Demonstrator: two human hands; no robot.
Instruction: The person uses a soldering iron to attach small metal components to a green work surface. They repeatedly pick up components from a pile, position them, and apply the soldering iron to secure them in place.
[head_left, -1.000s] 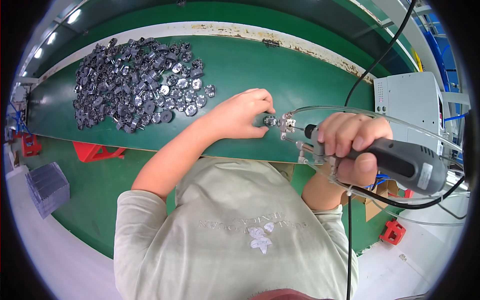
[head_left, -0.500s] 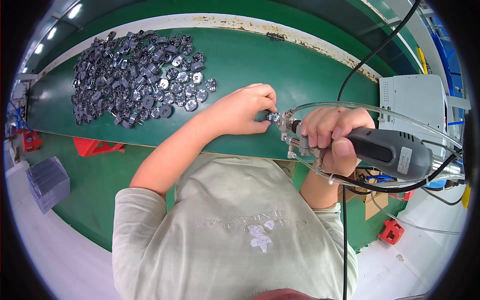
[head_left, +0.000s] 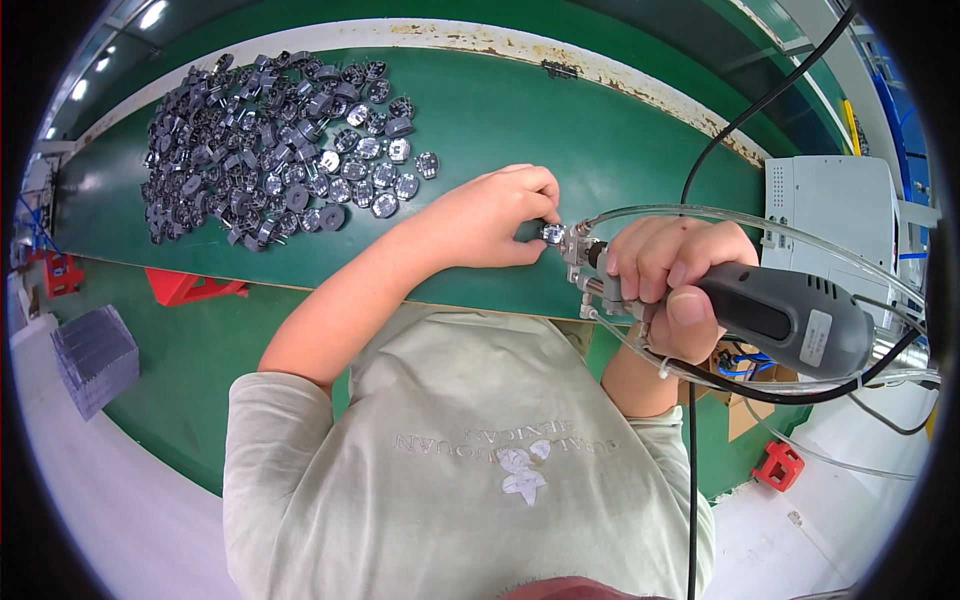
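My left hand (head_left: 505, 218) pinches a small round black part with a shiny face (head_left: 552, 234) between thumb and forefinger, just above the green bench. Wrapped around a dark grey handheld power tool (head_left: 785, 312) is my right hand (head_left: 675, 268). The tool lies level, its metal nozzle end (head_left: 578, 250) pointing left at the part. Nozzle and part meet or nearly meet; I cannot tell whether they touch. Clear hoses and a black cable run along the tool to the right. Left of my hand spreads a big pile of similar round parts (head_left: 250, 150), some with shiny faces up.
The green bench top (head_left: 600, 130) ends in a chipped white rail (head_left: 480, 38) at the back. A white box-shaped machine (head_left: 832, 215) stands at the right. Below are a cardboard box (head_left: 745, 420), red stools (head_left: 778, 466) and a grey crate (head_left: 95, 360).
Both hands, the tool and the part appear slightly farther right in the picture, along with the whole scene, so the view itself has shifted. The grips are unchanged.
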